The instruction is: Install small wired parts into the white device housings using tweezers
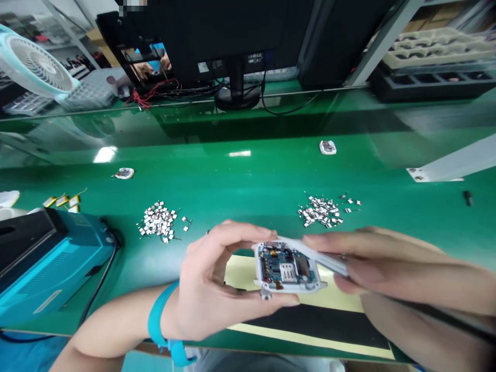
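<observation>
Gripping one device: left hand, right hand.

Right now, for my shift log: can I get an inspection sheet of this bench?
Surface: green mat, glossy; black pad at near edge.
Job's things: board, white-framed, chips showing.
Clutter: part piles left and right; small units.
Grippers: left hand grips board; right hand pinches thin tool on it.
Cables: black cord by blue box; red wires.
Surroundings: monitor, fan, trays.
</observation>
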Demonstrator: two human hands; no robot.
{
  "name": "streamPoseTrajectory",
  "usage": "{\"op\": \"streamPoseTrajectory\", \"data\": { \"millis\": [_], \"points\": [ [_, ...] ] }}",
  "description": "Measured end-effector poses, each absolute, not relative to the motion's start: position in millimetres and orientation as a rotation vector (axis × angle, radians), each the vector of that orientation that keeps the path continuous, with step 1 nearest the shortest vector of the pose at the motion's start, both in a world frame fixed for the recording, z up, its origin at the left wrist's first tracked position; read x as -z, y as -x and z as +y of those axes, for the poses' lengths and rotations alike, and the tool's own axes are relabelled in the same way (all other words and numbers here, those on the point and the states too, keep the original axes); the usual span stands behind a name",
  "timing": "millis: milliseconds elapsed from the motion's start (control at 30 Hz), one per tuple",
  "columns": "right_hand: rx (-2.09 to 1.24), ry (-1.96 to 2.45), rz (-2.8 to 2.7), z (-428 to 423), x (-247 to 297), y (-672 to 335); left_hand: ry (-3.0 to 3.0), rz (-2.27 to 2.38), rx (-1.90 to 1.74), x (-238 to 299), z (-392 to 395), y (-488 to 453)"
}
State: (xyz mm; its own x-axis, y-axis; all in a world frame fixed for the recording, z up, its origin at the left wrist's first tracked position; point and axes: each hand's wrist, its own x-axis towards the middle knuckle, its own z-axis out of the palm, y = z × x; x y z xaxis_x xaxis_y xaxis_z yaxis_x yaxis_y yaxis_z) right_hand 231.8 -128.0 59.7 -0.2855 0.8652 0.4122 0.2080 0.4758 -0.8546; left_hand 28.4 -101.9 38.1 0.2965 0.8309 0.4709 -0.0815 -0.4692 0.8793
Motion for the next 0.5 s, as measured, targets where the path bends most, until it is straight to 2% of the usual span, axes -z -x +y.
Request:
{"op": "streamPoseTrajectory", "data": {
  "millis": [200,500],
  "points": [
    [-0.992,0.914,-1.624,-124.6,-60.1,-220.7,-1.825,0.624,-1.39,-39.3,-99.7,-25.0],
    [-0.961,0.948,-1.682,-126.6,-63.1,-220.9,-1.949,0.645,-1.31,-51.4,-100.0,-24.7]
  ]
}}
